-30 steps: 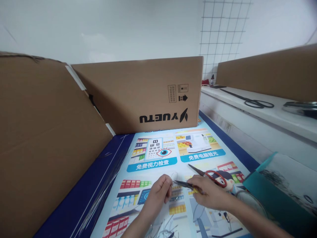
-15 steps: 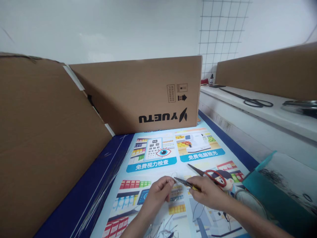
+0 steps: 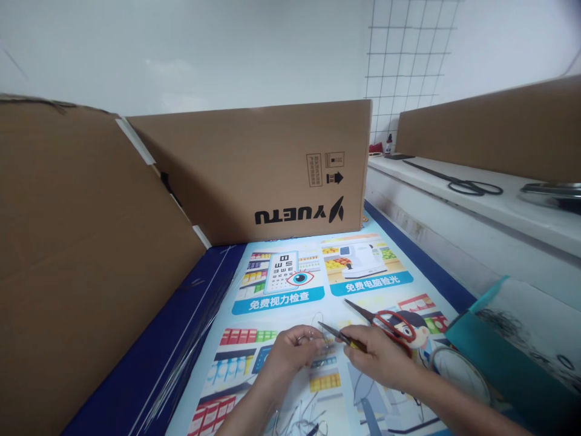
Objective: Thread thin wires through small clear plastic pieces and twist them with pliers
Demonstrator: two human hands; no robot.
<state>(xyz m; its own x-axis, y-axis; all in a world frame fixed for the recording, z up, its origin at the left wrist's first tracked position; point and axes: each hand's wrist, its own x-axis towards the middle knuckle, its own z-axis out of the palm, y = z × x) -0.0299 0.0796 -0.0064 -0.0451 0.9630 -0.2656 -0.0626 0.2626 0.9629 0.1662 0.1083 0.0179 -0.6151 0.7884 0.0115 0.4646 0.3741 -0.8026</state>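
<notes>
Pinched in the fingers of my left hand (image 3: 294, 348) is a thin, bent wire (image 3: 322, 314), its upper part a narrow loop. My right hand (image 3: 374, 352) grips needle-nose pliers (image 3: 334, 332) with dark jaws and a partly yellow handle. Their tip points left, close by the wire; whether they touch it I cannot tell. Just beyond my right hand lie red-handled scissors (image 3: 391, 325), blades toward the upper left. Loose thin wire pieces (image 3: 303, 422) lie tangled below my hands on the printed sheet (image 3: 333, 307).
Cardboard panels (image 3: 213, 175) stand along the left and back. At right, a teal-edged box (image 3: 503, 357) holds dark thin strands. Large black scissors (image 3: 467, 185) lie on the white ledge (image 3: 512, 209), near a small bottle (image 3: 388, 144). A round clear object (image 3: 460, 372) sits beside my right forearm.
My left hand's fingers have shifted on the wire, and their tips now reach further right. The pliers have stayed almost in place.
</notes>
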